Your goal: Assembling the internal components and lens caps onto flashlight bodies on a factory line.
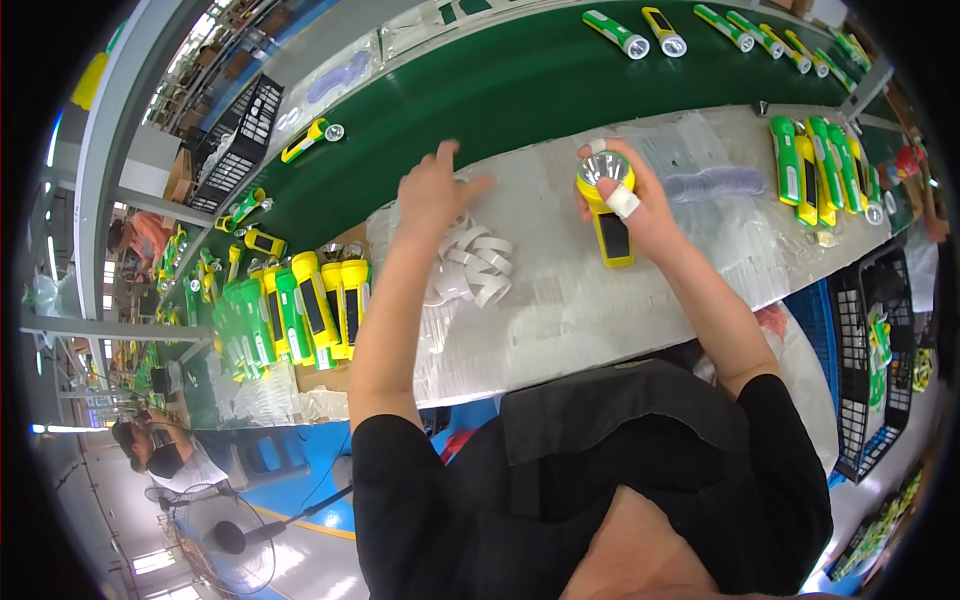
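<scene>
My right hand [645,200], with white tape round its thumb and a finger, grips a yellow flashlight [613,235] by its head. The shiny reflector faces up, and a dark panel shows on the body. My left hand [435,195] is raised over the work surface with fingers apart and nothing in it. Just below that hand lies a pile of white plastic rings [485,265]. To the right of the held flashlight, a row of clear, thin discs or rings [715,183] lies on the plastic-covered table [560,310].
Beyond the table runs a green conveyor belt [450,105] carrying flashlights [617,35]. Yellow and green flashlights stand grouped at left [315,300], and more lie at right [815,165]. Black crates [235,140] sit at far left and lower right. A fan [225,535] and other people are at left.
</scene>
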The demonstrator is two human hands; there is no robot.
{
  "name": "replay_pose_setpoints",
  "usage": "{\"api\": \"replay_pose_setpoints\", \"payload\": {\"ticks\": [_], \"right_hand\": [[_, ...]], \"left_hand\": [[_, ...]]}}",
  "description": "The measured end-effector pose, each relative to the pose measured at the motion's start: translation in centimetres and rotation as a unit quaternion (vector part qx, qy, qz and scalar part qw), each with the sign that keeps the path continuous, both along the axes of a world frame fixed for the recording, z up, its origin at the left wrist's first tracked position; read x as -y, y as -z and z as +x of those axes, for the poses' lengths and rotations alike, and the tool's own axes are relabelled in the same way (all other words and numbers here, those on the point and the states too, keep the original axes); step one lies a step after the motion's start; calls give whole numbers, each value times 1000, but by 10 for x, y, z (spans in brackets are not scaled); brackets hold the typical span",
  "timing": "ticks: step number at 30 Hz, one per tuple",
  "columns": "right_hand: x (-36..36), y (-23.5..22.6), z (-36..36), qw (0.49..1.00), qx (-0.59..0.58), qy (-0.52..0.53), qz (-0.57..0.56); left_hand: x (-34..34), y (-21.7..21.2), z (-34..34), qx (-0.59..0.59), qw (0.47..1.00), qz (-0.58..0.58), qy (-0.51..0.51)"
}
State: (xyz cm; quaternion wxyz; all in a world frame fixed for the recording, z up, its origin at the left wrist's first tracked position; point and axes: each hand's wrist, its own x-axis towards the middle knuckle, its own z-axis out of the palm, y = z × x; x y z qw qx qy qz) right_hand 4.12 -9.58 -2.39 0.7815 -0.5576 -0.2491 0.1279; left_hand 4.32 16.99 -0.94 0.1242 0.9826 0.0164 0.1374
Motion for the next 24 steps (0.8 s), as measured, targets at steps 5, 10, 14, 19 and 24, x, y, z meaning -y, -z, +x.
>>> {"api": "replay_pose_setpoints", "payload": {"ticks": [5, 10, 14, 19, 24], "right_hand": [[-2, 6, 0, 999, 46, -5, -28], [2, 7, 2, 1000, 26, -1, -12], [-1, 16, 5, 999, 43, -1, 11], [5, 22, 6, 995, 99, -12, 19], [11, 13, 2, 996, 81, 14, 29]], "left_hand": [[-20, 9, 5, -209, 976, 47, -25], [52, -19, -15, 47, 813, -549, 187], [88, -18, -39, 155, 852, -418, 275], [100, -17, -44, 193, 885, -287, 312], [99, -24, -44, 187, 896, -243, 320]]}}
